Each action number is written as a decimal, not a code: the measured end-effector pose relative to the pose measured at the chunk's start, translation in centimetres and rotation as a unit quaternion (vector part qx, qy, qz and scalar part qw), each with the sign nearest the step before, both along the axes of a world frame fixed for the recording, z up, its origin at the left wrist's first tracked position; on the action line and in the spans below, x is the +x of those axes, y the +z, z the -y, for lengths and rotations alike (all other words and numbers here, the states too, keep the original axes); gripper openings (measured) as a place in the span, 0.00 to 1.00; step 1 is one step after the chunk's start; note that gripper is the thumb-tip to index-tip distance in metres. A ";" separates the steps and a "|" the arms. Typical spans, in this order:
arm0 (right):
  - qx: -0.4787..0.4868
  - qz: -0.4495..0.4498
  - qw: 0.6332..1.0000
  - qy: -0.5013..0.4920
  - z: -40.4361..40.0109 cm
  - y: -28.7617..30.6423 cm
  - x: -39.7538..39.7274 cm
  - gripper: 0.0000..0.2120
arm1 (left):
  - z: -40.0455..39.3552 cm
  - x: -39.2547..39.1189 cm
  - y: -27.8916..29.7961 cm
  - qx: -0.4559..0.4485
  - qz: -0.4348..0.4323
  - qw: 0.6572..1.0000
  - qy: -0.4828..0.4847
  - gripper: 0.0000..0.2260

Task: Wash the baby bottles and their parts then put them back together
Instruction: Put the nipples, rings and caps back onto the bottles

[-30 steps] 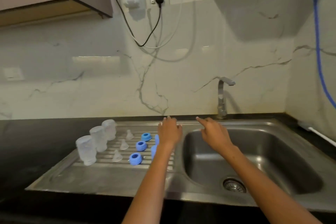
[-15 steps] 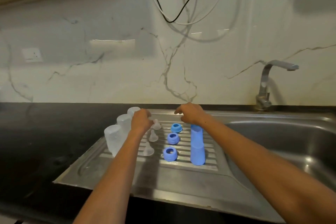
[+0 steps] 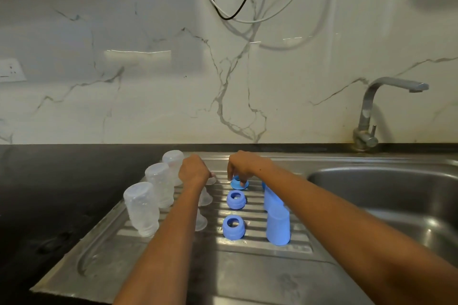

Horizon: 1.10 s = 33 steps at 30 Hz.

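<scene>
Nearest blue screw ring (image 3: pixel 233 227): It stands on the ribbed steel draining board (image 3: pixel 158 270), apart from both hands. An arm passing low over it could knock it over.
Nearest tall blue plastic cap (image 3: pixel 278 226): It stands upright right under the right forearm. If that arm drops, the cap could tip and roll into the steel sink bowl (image 3: pixel 386 205).
Nearest clear upside-down bottle (image 3: pixel 141 208): It stands mouth down at the left edge of the board, with two more clear bottles behind it. A bump from the left elbow could topple them like pins onto the black counter (image 3: pixel 49 195).
Small clear teats (image 3: pixel 203 199): They are partly hidden behind the left forearm. They look soft and light, so they may slide when wet.
Left hand (image 3: pixel 193 172): The fingers are curled by the far teat. I cannot tell if the grip has closed on it.
Right hand (image 3: pixel 245 165): The fingertips pinch the far blue screw ring (image 3: pixel 238 184), which still touches the board. A wet ring could slip from this small grip.
Steel tap (image 3: pixel 366 116): It is far off to the right, and no water shows.
</scene>
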State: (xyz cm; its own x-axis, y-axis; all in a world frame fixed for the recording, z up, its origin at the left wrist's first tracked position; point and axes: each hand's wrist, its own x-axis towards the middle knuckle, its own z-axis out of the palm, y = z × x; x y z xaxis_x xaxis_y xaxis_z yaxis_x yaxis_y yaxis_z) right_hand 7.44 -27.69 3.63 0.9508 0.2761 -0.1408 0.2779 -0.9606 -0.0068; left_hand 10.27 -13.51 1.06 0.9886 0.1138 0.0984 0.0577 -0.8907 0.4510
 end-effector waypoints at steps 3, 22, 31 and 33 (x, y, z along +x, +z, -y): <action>-0.002 0.018 1.000 0.000 0.0 -0.5 0.0 0.19 | 0.2 0.3 -0.6 -0.029 0.017 0.999 0.017 0.11; 0.484 0.183 0.854 -0.052 13.3 4.1 -18.8 0.16 | 9.1 -18.3 4.6 -0.446 0.163 0.855 -0.206 0.10; 0.600 0.190 0.773 -0.080 15.8 -1.9 -26.2 0.19 | 14.5 -24.4 -0.3 -0.485 0.108 0.850 -0.173 0.16; 0.595 0.192 0.776 -0.085 15.8 -3.3 -26.2 0.20 | 15.1 -24.6 -1.0 -0.500 0.103 0.842 -0.176 0.15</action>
